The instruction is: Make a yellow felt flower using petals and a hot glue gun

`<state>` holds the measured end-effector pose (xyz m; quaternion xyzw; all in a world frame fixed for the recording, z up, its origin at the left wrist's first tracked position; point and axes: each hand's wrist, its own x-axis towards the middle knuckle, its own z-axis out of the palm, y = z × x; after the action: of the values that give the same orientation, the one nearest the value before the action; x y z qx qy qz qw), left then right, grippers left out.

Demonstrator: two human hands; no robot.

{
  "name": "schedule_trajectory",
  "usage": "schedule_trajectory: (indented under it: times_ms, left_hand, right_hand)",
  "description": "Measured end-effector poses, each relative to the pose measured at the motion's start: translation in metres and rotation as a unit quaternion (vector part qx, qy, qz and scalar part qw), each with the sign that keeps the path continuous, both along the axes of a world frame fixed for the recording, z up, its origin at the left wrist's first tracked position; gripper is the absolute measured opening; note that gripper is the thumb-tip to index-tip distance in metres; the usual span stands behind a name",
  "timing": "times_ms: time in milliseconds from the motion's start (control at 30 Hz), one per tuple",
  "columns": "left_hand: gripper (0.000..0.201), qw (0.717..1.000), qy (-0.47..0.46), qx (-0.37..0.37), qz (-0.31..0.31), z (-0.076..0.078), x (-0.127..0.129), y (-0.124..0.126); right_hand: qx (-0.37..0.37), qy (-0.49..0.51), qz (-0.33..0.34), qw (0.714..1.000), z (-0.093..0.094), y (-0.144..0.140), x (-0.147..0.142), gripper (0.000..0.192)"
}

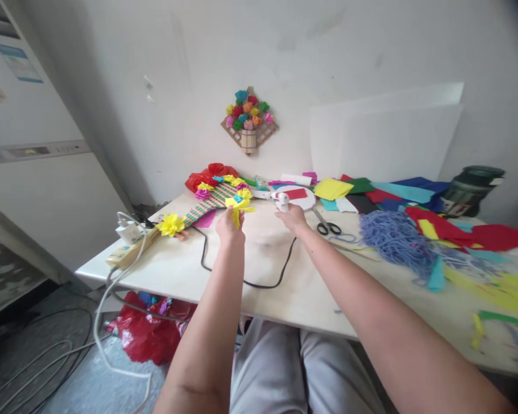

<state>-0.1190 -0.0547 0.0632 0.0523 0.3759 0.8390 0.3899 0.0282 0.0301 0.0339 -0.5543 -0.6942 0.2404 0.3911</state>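
Note:
My left hand (231, 227) is closed around a yellow paper flower (238, 206) with a blue centre, held above the table. My right hand (292, 217) grips a white hot glue gun (281, 198), its nozzle pointing left toward the flower. A black cord loops over the table between my arms. Just beyond my left hand lies a woven fan (211, 206) edged with yellow, pink and blue paper flowers. A larger yellow flower (171, 224) sits by the fan's handle. Behind the glue gun is a white round piece (307, 200) with red paper on it.
Black scissors (328, 228) and a heap of blue yarn (395, 238) lie to the right, near coloured sheets (333, 188) and a dark jar (472, 187). A power strip (132, 248) sits at the left edge. A red bag (144, 333) is below; a flower ornament (248, 123) hangs on the wall.

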Motion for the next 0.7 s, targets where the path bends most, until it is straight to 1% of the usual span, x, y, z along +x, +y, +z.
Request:
schedule_trajectory:
  times_ms: [100, 167, 267, 333, 400, 500, 567, 700]
  left_hand:
    - [0.004, 0.998, 0.001, -0.017, -0.053, -0.009, 0.027, 0.021]
    - [0.001, 0.995, -0.003, -0.026, -0.094, -0.014, 0.043, 0.033]
    - [0.001, 0.989, -0.012, -0.038, -0.144, -0.023, 0.062, 0.045]
    - [0.003, 0.987, -0.004, -0.03, -0.156, -0.03, 0.07, 0.05]
    - [0.003, 0.985, 0.009, -0.029, -0.168, -0.037, 0.075, 0.051]
    - [0.004, 0.98, 0.025, -0.033, -0.192, -0.044, 0.078, 0.051]
    - [0.005, 0.978, 0.032, -0.033, -0.201, -0.046, 0.077, 0.05]
    - [0.006, 0.976, 0.045, -0.021, -0.211, -0.048, 0.075, 0.047]
  right_hand:
    - [-0.021, 0.133, 0.042, 0.99, -0.01, 0.004, 0.036, 0.032]
    - [-0.033, 0.203, 0.039, 0.978, -0.014, 0.001, 0.055, 0.03]
    - [-0.031, 0.291, 0.029, 0.956, -0.019, -0.008, 0.077, 0.024]
    - [-0.032, 0.33, 0.039, 0.943, -0.021, -0.016, 0.087, 0.026]
    - [-0.038, 0.341, 0.059, 0.937, -0.022, -0.022, 0.094, 0.025]
    - [-0.054, 0.323, 0.098, 0.94, -0.02, -0.03, 0.096, 0.026]
    - [-0.057, 0.311, 0.123, 0.941, -0.017, -0.034, 0.095, 0.03]
    - [-0.07, 0.27, 0.153, 0.948, -0.013, -0.041, 0.09, 0.035]
